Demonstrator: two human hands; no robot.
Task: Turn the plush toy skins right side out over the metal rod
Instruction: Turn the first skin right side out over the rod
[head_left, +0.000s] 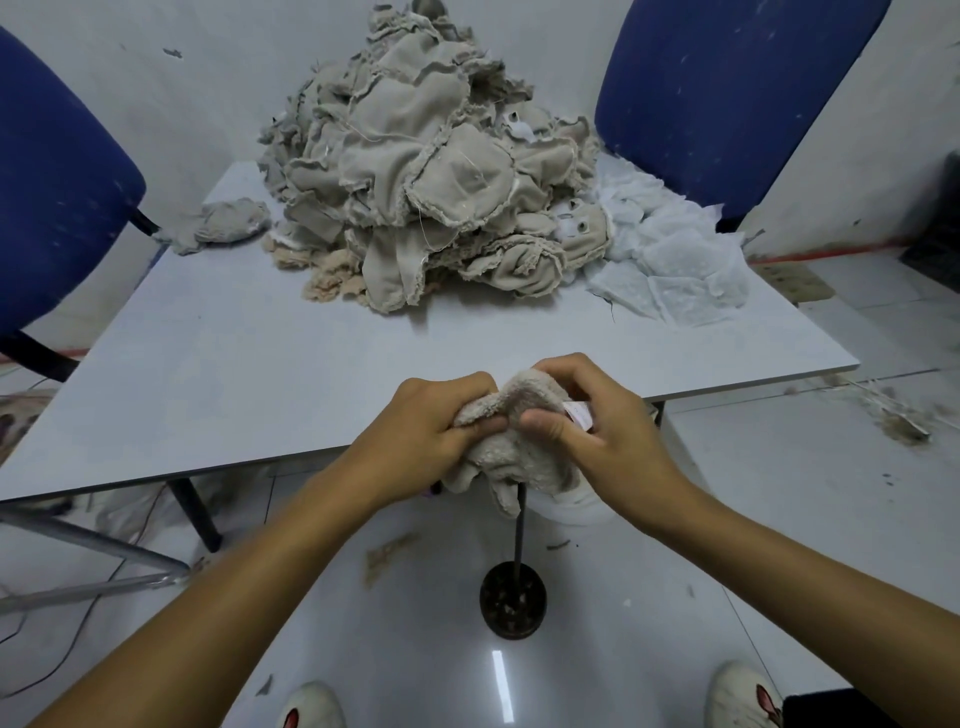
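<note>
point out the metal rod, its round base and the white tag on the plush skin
thin dark metal rod (519, 530), head view, bare shaft below the skin
round dark base (512, 603), head view, top face
small white tag (578, 414), head view, its middle

A pale grey tabletop (218, 374) carries a tall heap of inside-out beige plush skins (426, 176) toward its far edge, with frayed seams showing. At the heap's right, near the far right corner, lie flat white fabric pieces (670, 270). A single bunched beige skin (228, 223) sits apart near the far left corner, and some tan fuzzy fabric (327, 280) lies at the heap's front left foot. On the glossy tiled floor (649, 623) below the near edge stands a round dark base (512, 603) holding an upright metal rod (519, 530), with scraps of lint scattered around.
</note>
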